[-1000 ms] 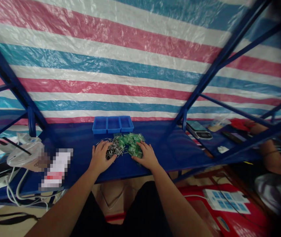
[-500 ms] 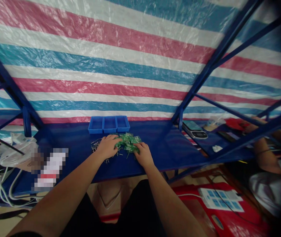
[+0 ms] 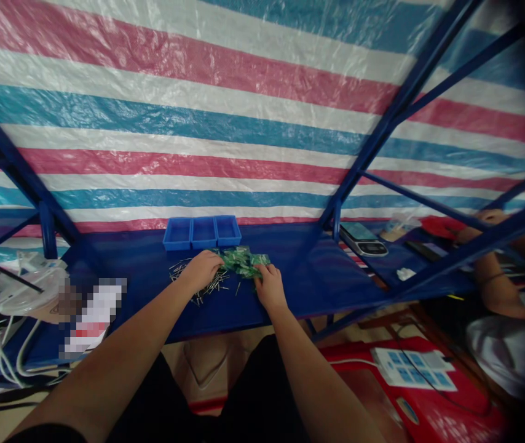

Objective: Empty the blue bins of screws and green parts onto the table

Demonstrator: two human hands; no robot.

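A heap of small green, shiny plastic pieces (image 3: 240, 261), perhaps packets, lies on the blue table (image 3: 318, 271) between my two hands. My left hand (image 3: 200, 271) has its fingers curled onto the left end of the heap. At the right end my right hand (image 3: 270, 288) grips the green pieces, thumb and fingers closed on them. Thin metal pins, like nails or screws (image 3: 207, 291), are scattered beneath and beside my left hand, which hides part of them. One pin lies apart, below the heap. Behind the heap stands a blue tray with three compartments (image 3: 203, 232).
A lidded drink cup (image 3: 36, 292) with a straw, and cables, sit at the left. Blue metal posts (image 3: 345, 184) frame the table. A digital scale (image 3: 364, 239) stands beyond the right post, and another person's arm (image 3: 497, 283) is farther right. A striped sheet hangs behind.
The green heap has shifted slightly upward and spread sideways, off the pins. More pins show below it. My right hand has moved slightly right; my left fingers have drawn together.
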